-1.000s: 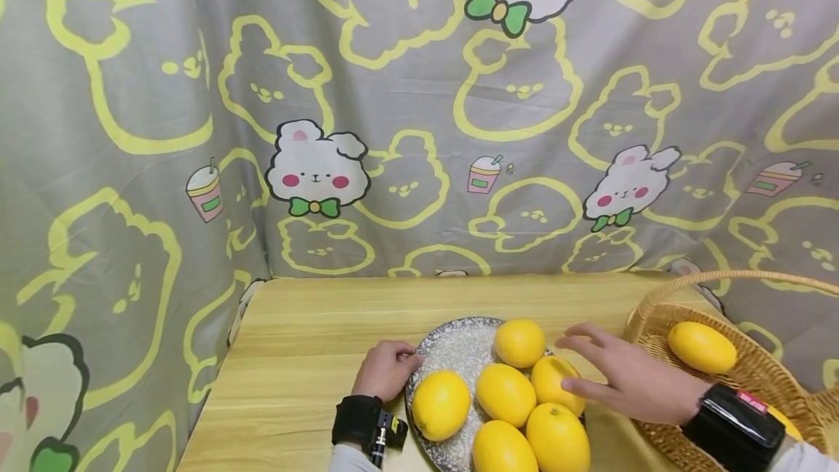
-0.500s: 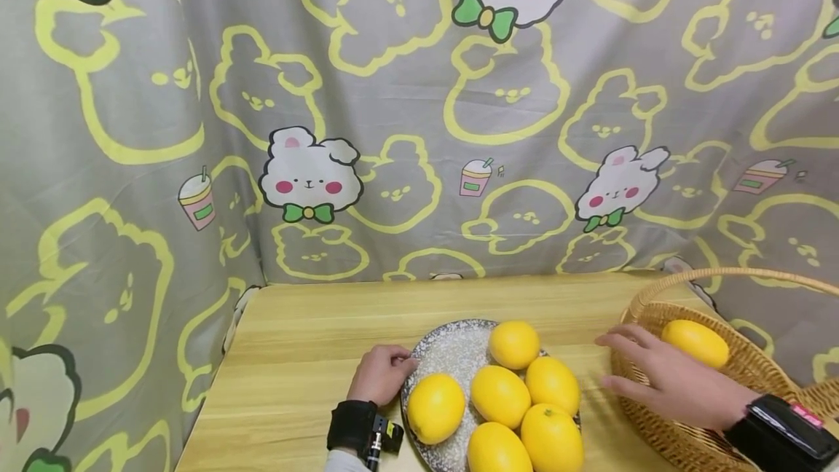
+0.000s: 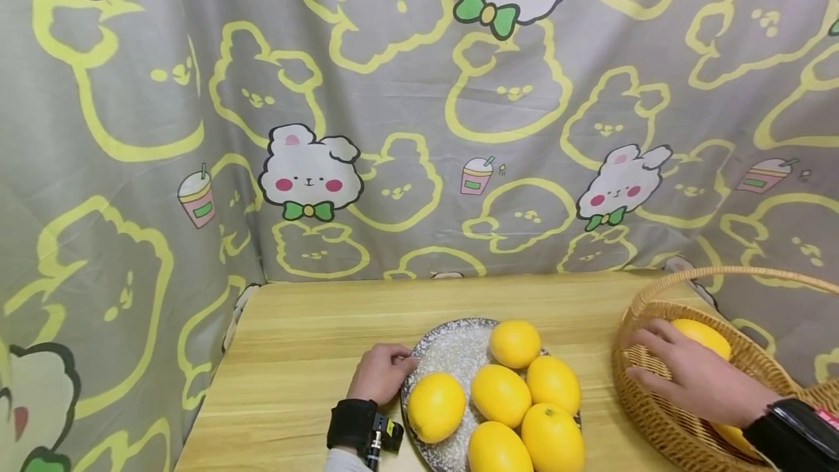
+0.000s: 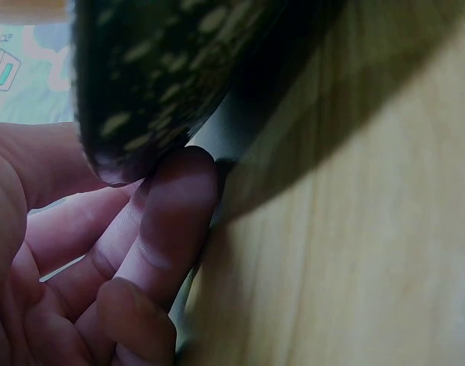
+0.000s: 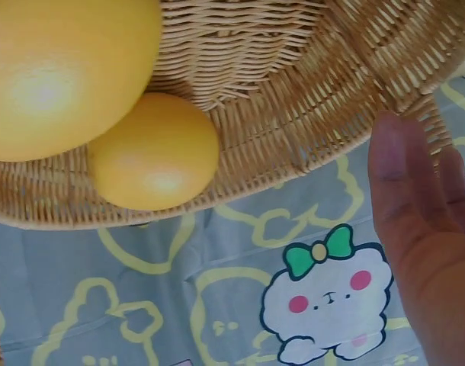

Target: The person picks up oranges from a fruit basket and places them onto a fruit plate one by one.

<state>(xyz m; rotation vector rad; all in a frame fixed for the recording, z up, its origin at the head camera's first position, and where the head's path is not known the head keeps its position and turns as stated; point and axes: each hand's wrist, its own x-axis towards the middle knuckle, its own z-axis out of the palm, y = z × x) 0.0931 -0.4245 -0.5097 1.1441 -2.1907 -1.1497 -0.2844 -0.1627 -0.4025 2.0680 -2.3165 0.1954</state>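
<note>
Your right hand is inside the wicker basket, fingers extended and relaxed, grasping nothing. The lemon in the basket lies just beyond your fingertips, partly hidden behind your hand; whether your fingers touch it, you cannot tell from the head view. The right wrist view shows 2 lemons against the woven wall, apart from your fingers. Your left hand rests on the wooden table, fingers curled against the rim of the speckled plate, gripping its edge. That plate holds 6 lemons, right of those fingers.
</note>
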